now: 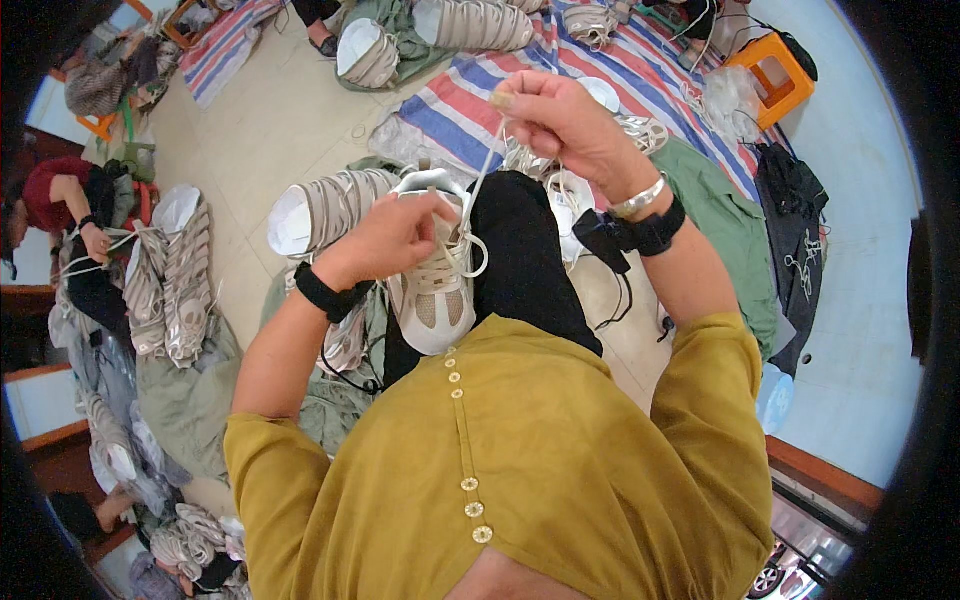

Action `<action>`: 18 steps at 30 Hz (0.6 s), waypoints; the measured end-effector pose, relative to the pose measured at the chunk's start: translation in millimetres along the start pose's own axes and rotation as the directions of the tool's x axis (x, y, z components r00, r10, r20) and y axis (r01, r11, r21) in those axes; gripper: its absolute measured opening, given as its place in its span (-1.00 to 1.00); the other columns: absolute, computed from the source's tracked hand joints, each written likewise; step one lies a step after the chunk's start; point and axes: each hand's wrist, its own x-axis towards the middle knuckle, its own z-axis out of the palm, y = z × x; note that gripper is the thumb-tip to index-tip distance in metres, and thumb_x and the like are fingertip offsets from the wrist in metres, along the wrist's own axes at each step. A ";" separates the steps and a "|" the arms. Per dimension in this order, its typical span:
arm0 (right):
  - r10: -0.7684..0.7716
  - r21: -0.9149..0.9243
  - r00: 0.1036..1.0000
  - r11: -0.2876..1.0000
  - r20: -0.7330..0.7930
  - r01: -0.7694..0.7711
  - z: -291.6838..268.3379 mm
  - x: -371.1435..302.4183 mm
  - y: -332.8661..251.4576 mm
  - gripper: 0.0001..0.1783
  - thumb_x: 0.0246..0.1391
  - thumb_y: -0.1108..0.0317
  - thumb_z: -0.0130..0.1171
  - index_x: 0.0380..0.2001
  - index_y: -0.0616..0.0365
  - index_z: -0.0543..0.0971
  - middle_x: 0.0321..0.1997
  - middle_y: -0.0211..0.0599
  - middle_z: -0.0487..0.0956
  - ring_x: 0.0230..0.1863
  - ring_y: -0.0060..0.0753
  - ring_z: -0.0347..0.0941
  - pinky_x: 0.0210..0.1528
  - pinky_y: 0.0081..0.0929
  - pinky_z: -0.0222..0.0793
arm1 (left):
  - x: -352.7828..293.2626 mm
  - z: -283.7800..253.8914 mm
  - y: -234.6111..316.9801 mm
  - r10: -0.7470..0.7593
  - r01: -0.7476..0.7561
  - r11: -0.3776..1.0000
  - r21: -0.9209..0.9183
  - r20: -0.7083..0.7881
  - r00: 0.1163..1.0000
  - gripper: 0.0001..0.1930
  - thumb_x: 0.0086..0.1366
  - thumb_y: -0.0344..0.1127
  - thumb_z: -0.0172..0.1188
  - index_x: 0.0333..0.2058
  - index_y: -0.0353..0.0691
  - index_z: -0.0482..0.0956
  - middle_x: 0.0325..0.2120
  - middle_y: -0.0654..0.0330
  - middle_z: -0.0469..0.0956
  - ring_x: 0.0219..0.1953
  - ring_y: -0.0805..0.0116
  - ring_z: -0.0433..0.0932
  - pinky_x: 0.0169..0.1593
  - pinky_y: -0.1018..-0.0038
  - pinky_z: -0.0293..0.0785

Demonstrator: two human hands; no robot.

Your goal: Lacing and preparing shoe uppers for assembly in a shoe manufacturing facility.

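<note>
A beige and white sneaker (433,303) rests on my lap, its toe toward my body. My left hand (393,238) is closed on the sneaker's upper by the laced opening; the fingertips are partly hidden. Raised beyond the shoe to the right, my right hand (568,122) pinches the end of a pale shoelace (486,182). That lace runs down taut to the eyelets, where a loose loop hangs off the shoe's right side.
Rows of nested sneakers (330,205) lie on the floor at left and far. A striped sheet (450,115) and green cloth (715,215) spread to the right. An orange stool (770,80) stands far right. At left, a co-worker's hand (95,242) holds laces.
</note>
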 end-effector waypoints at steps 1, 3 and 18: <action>-0.023 -0.107 1.000 0.994 -0.001 0.023 -2.5 -5.3 -0.1 -0.83 0.08 0.26 0.19 -0.38 0.11 0.51 -0.64 -0.55 0.41 -0.76 -0.86 0.12 -0.75 -0.83 -0.09 | 0.3 0.3 -4.8 -0.007 -0.003 0.993 -0.117 -0.086 0.996 -0.75 0.06 -0.37 0.19 -0.22 -0.08 0.52 -0.53 0.33 0.47 -0.43 0.31 0.48 -0.18 0.34 0.35; -0.044 -0.212 0.999 0.976 0.000 0.043 -10.7 -11.1 3.1 -0.85 0.10 0.29 0.18 -0.35 0.12 0.51 -0.63 -0.59 0.40 -0.74 -0.87 0.13 -0.73 -0.85 -0.07 | 0.1 5.5 -11.1 -0.025 -0.015 0.972 -0.234 -0.168 0.985 -0.73 0.08 -0.39 0.17 -0.18 -0.08 0.50 -0.48 0.25 0.47 -0.40 0.24 0.48 -0.20 0.34 0.37; 0.156 -0.148 0.979 0.979 0.130 -0.137 -9.6 -19.1 32.1 -0.80 0.11 0.25 0.17 -0.33 0.17 0.52 -0.67 -0.46 0.48 -0.80 -0.84 0.13 -0.78 -0.84 -0.09 | 15.5 0.9 3.5 0.072 -0.047 0.961 0.273 -0.081 0.994 -0.92 0.05 -0.35 0.18 -0.43 -0.04 0.51 -0.46 0.25 0.43 -0.29 0.15 0.47 -0.22 0.22 0.37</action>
